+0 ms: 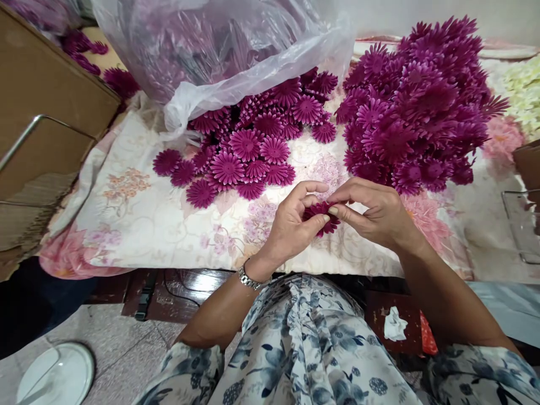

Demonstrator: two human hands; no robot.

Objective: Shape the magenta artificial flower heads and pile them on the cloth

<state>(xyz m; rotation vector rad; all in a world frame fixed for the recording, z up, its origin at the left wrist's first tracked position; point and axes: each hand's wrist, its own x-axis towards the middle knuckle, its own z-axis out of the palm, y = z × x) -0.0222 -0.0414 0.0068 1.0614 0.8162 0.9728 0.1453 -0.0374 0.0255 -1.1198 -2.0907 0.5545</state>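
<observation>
Close to the front edge of the cloth-covered table, a purple artificial flower (324,219) is held between my two hands. My left hand (295,219) grips it from the left, thumb on top and fingers curled behind. From the right, the thumb and forefinger of my right hand (373,211) pinch at its upper petals; whether a smaller piece lies in that pinch is hidden. Left of my hands lie many loose purple flower heads (244,152), flat and daisy-like. Beyond my right hand rises a tall heap of stacked purple flowers (417,107).
A clear plastic bag (236,50) of purple flowers covers the table's back left. Cardboard boxes (42,73) flank the left side. Pale yellow flowers (525,90) sit far right. The floral cloth (169,236) spans the table. Below are a white round lid (57,374) and crumpled tissue (395,324).
</observation>
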